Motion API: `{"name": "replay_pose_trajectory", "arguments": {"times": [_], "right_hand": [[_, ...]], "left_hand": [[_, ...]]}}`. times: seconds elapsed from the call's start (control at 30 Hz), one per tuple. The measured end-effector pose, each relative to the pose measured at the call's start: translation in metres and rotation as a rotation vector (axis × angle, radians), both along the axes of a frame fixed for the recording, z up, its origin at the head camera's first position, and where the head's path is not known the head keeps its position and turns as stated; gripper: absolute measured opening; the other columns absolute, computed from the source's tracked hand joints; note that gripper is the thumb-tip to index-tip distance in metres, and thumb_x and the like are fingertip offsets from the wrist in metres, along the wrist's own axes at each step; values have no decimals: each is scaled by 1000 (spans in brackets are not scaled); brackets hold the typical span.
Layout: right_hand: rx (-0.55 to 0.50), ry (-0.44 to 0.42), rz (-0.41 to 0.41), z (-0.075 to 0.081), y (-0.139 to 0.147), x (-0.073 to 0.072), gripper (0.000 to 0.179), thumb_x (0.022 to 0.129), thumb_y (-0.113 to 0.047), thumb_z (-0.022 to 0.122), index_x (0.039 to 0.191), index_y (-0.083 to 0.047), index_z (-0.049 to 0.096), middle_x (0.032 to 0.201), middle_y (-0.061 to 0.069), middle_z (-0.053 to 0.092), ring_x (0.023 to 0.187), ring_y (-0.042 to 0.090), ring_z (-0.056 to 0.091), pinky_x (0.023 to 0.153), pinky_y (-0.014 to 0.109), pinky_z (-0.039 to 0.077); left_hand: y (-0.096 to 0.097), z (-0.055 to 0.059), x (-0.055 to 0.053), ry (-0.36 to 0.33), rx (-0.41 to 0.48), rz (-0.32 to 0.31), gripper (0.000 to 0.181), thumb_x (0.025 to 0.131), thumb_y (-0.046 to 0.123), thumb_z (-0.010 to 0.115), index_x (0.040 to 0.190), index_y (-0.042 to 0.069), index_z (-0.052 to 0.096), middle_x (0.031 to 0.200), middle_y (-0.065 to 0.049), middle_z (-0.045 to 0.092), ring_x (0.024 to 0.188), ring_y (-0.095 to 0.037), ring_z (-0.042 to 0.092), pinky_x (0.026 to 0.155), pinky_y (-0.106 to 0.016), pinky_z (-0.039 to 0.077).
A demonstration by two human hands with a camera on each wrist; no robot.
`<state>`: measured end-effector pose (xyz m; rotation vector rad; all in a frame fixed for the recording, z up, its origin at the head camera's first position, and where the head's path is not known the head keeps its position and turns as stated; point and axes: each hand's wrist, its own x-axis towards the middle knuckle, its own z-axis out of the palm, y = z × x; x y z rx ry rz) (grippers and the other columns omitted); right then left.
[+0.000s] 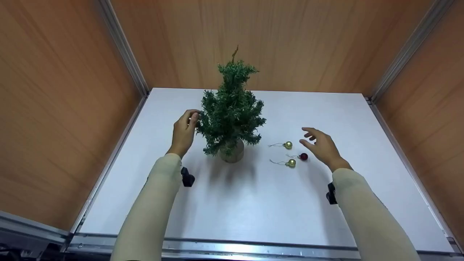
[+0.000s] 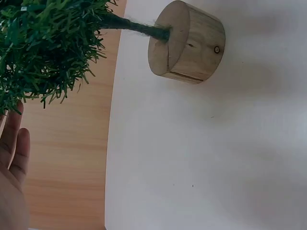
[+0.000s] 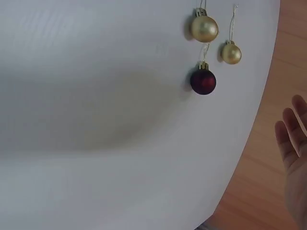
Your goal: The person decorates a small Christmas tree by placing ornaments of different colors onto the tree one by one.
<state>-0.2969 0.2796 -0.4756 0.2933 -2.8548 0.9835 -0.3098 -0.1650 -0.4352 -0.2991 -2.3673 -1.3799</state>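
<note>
Wood-grain panels (image 1: pixel 290 40) back a white table (image 1: pixel 232 214), where the left hand (image 1: pixel 184 131), its grip unclear, touches an upright green tree (image 1: pixel 232 112); rightward lie two gold baubles (image 1: pixel 288 145) and a dark-red bauble (image 1: pixel 303 156); the right hand (image 1: pixel 322 147) hovers beside them, empty and loose.

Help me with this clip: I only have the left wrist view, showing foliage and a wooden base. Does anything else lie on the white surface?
Observer: Yes, a dark red bauble and two gold baubles lie to the right of the tree.
Operator: Is anything near them?
Observer: The right hand hovers just right of the dark red one.
Operator: And how does the tree end at the top?
Observer: In the head view, it narrows to a thin tip.
</note>
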Motion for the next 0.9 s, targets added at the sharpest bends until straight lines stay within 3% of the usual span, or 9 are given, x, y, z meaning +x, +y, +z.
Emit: {"name": "replay_pose_trajectory", "arguments": {"times": [0.27, 0.6, 0.8, 0.9], "right_hand": [[-48, -78, 69, -17, -16, 0, 47, 84, -38, 62, 124, -16, 53, 107, 11, 57, 89, 23, 57, 70, 38, 48], [-41, -147, 39, -39, -17, 4, 43, 81, -28, 67, 119, -11, 57, 108, 6, 58, 92, 22, 56, 73, 37, 47], [-95, -169, 18, -60, -14, 10, 40, 81, -28, 68, 116, -10, 60, 109, 7, 59, 95, 24, 54, 78, 39, 45], [-123, -172, 15, -69, -14, 14, 40, 81, -29, 68, 116, -10, 60, 108, 8, 59, 94, 24, 54, 78, 39, 44]], "left_hand": [[-2, 1, 0, 51, 44, 45, 36, 92, 47, 40, 105, 18, 57, 95, 6, 56, 80, -9, 53, 66, -30, 44], [-1, -1, -1, 65, 39, 27, 35, 93, 46, 40, 105, 17, 58, 93, 4, 57, 78, -10, 54, 65, -30, 45], [-1, -11, 2, 48, 41, 3, 35, 93, 45, 40, 106, 19, 58, 93, 6, 56, 79, -9, 54, 66, -30, 45], [3, -2, 13, 49, 64, -15, 31, 95, 38, 42, 107, 14, 57, 94, 2, 56, 78, -14, 54, 66, -31, 44]]}}
